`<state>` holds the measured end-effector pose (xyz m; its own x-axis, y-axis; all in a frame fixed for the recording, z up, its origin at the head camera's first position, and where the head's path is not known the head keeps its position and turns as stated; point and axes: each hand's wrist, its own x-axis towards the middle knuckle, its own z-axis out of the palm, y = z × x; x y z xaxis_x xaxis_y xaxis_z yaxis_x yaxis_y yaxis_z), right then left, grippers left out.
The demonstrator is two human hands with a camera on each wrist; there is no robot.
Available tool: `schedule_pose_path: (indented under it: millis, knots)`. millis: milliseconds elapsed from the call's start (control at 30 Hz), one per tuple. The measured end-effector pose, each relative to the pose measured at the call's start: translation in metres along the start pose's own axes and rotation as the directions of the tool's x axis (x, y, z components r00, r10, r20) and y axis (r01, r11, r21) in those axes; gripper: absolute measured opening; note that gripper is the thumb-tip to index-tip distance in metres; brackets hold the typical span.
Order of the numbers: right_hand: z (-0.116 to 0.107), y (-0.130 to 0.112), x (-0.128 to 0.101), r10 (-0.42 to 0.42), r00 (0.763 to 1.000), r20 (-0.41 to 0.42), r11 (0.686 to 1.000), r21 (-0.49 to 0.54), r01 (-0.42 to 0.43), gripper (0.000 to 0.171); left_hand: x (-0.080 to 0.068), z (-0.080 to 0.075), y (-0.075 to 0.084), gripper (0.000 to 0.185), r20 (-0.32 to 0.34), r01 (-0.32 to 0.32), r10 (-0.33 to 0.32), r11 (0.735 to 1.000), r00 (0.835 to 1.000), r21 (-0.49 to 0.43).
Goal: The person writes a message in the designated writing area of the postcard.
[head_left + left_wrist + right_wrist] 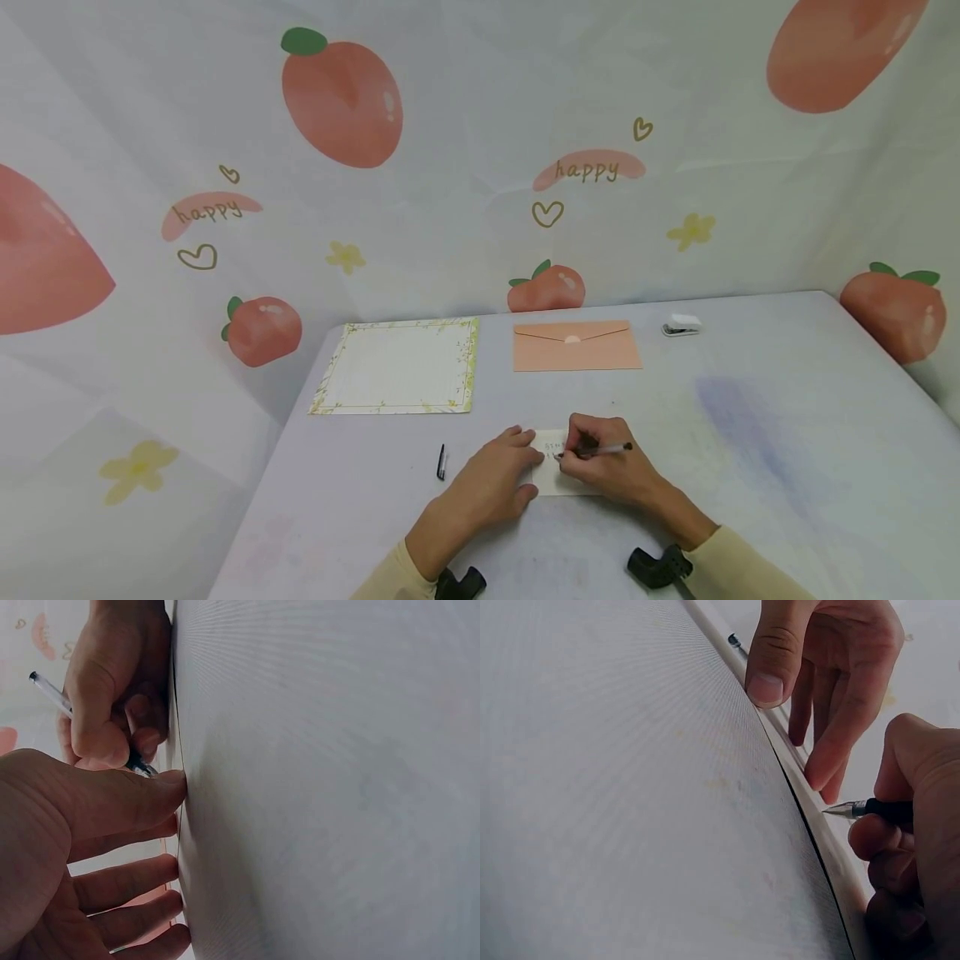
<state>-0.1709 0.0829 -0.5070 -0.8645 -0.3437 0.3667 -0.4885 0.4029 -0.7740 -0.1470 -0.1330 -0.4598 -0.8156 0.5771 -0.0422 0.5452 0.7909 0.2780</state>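
My right hand (611,458) pinches a pen (611,449) with a clear barrel and dark grip. The pen's metal tip (838,810) is right at the surface of a small cream card (555,483), which bears a few handwritten marks near its top. My left hand (495,475) rests with spread fingers on the card's left edge, its thumb (161,791) at the near edge. Part of the card is hidden under both hands. A black pen cap (441,462) lies on the table to the left of my left hand.
At the back left of the table (787,400) lies a white sheet (401,367) with a yellow-green floral border. A peach envelope (577,346) lies right of it, and a white stapler (682,325) stands further right. A fruit-printed cloth (450,208) hangs behind.
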Motion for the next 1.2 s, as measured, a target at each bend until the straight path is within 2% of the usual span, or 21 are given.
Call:
schedule_pose_path:
  millis: [367, 533, 667, 1000, 1200]
  knots:
    - [-0.0019, 0.0016, 0.0009, -0.024, 0.999, -0.040, 1.000, 0.001, 0.024, 0.031, 0.0005, -0.0009, 0.0000, 0.038, -0.011, -0.005, 0.005, 1.000, 1.000, 0.007]
    - [-0.0062, 0.0017, 0.0002, 0.009, 0.997, -0.076, 1.000, -0.012, -0.010, 0.032, 0.0008, -0.0014, 0.0004, 0.039, -0.006, -0.007, 0.007, 1.000, 1.000, 0.005]
    - [-0.0088, 0.0030, -0.0005, 0.030, 0.998, -0.057, 0.999, -0.015, -0.030, 0.033, 0.0008, -0.0020, 0.0013, 0.040, -0.001, -0.003, 0.003, 1.000, 1.000, 0.000]
    - [-0.0077, 0.0027, -0.0007, 0.010, 1.000, -0.011, 1.000, -0.019, -0.011, 0.031, 0.0002, -0.0022, 0.0016, 0.039, -0.005, 0.002, -0.002, 1.000, 1.000, -0.005]
    - [-0.0074, 0.0018, -0.0009, 0.011, 1.000, -0.020, 1.000, -0.029, -0.012, 0.031, -0.0005, -0.0014, 0.0015, 0.039, -0.004, 0.007, -0.007, 1.000, 1.000, -0.005]
